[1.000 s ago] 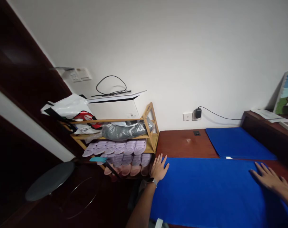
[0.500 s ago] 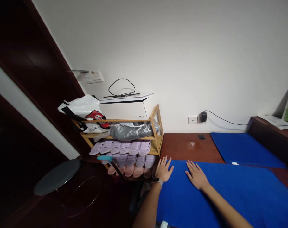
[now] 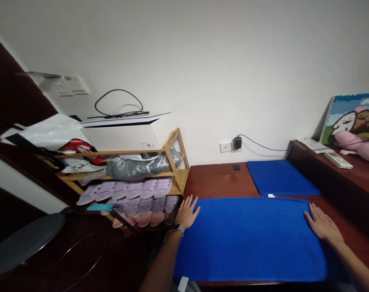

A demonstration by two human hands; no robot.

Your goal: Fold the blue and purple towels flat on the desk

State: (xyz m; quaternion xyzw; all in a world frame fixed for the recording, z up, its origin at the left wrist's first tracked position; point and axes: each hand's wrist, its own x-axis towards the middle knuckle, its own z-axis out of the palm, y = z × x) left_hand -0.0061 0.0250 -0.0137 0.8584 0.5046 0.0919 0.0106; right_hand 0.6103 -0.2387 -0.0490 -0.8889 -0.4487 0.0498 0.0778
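Note:
A large blue mat (image 3: 248, 235) lies flat on a dark red wooden surface (image 3: 214, 182). My left hand (image 3: 187, 212) rests open, fingers spread, on the mat's far left corner; a watch sits on that wrist. At the far right corner my right hand (image 3: 322, 224) lies flat with fingers stretched out. Neither hand holds anything.
A second, smaller blue mat (image 3: 280, 177) lies behind. A bamboo shoe rack (image 3: 175, 162) with several slippers, a white box and bags stands left. A wall socket with a charger (image 3: 238, 142) is behind; a raised ledge (image 3: 330, 170) with a remote and plush toy is right. A round stool (image 3: 22, 243) is lower left.
My right hand has slid from near the left hand across the mat to its right corner. The view has shifted rightward; my left hand stays at the left corner.

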